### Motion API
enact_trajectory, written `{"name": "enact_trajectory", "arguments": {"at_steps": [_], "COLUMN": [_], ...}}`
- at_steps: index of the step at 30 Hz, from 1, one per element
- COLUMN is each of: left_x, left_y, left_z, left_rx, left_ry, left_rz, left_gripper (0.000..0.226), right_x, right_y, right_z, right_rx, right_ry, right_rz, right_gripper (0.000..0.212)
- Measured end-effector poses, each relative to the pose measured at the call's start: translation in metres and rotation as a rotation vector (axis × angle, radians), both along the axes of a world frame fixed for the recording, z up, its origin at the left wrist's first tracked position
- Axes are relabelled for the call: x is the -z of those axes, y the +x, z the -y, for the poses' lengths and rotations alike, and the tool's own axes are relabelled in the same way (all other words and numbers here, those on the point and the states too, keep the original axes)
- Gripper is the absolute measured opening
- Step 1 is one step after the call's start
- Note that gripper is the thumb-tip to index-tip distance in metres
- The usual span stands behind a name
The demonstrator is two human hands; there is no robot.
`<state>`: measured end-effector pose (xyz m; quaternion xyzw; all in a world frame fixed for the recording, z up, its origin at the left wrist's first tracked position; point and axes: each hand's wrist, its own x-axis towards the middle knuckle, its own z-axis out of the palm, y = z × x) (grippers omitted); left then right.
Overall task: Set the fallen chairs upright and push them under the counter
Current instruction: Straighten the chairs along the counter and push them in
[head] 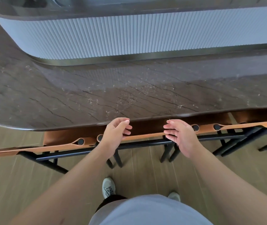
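Chairs are standing upright, tucked under the table; the middle chair is sitting between both hands, fingers relaxed, gripping nothing.

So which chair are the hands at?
Find the long dark stone counter. A row of tan leather chair backs on black frames lines its near edge. It is the middle chair, with the left hand and right hand at its top edge.

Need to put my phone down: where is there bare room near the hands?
The dark stone counter is bare from its front edge back to the ribbed panel. Below the edge is crowded: chair backs side by side, both hands there.
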<state>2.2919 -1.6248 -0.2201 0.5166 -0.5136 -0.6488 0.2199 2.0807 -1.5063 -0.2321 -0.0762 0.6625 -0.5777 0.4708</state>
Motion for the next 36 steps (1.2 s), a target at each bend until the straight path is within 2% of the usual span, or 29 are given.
{"name": "enact_trajectory", "arguments": {"at_steps": [10,19,23,25,29,32,36], "left_x": [-0.022,-0.025,-0.014,-0.009,0.001,0.001,0.001], "left_y": [-0.133,-0.164,-0.175,-0.184,-0.211,-0.231,-0.239], "left_z": [-0.101,-0.119,-0.109,-0.102,-0.092,-0.086,-0.085], "left_rx": [0.014,0.027,0.058,0.091,0.113,0.109,0.116], "left_ry": [-0.049,-0.007,0.023,0.027,0.117,0.264,0.292], "left_rz": [0.029,0.020,0.013,-0.003,-0.073,-0.205,-0.225], "left_gripper": [0.015,0.019,0.019,0.021,0.020,0.017,0.016], "right_x": [-0.006,-0.002,-0.006,-0.010,-0.023,-0.027,-0.021], "right_y": [-0.124,-0.150,-0.156,-0.158,-0.166,-0.172,-0.171], "right_z": [-0.093,-0.102,-0.090,-0.093,-0.103,-0.096,-0.088], "right_rx": [0.029,0.043,0.117,0.096,-0.116,-0.066,-0.045], "right_ry": [-0.022,-0.007,0.083,0.116,0.170,0.144,0.132], "right_rz": [0.031,0.092,0.093,0.018,-0.348,-0.371,-0.299], "right_gripper": [0.016,0.017,0.015,0.015,0.011,0.012,0.013]}}
